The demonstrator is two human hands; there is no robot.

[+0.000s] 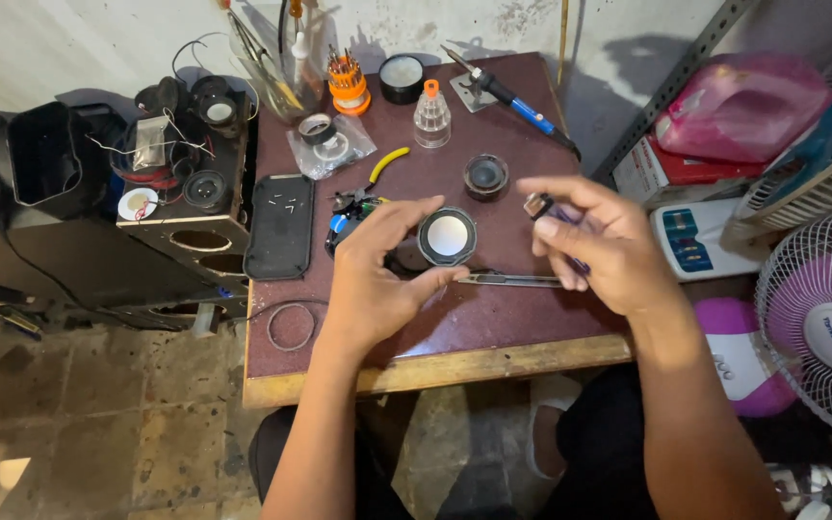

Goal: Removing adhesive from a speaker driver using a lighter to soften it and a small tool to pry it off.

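My left hand (375, 274) holds a small round speaker driver (448, 237) with a pale cone and dark rim, pinched between thumb and fingers above the maroon table (493, 318). My right hand (594, 246) grips a thin purple-handled tool (549, 212) with a metal tip, held just right of the speaker. A second small dark speaker (485, 176) rests on the table behind. Metal tweezers (512, 280) lie on the table under my hands.
A black tray with screws (280, 226), yellow-handled pliers (382, 164), a soldering iron (507, 94), a screwdriver set (348, 82) and a clear bottle (431, 116) sit at the back. A speaker box with wires (185, 183) stands left, fans (820, 308) right.
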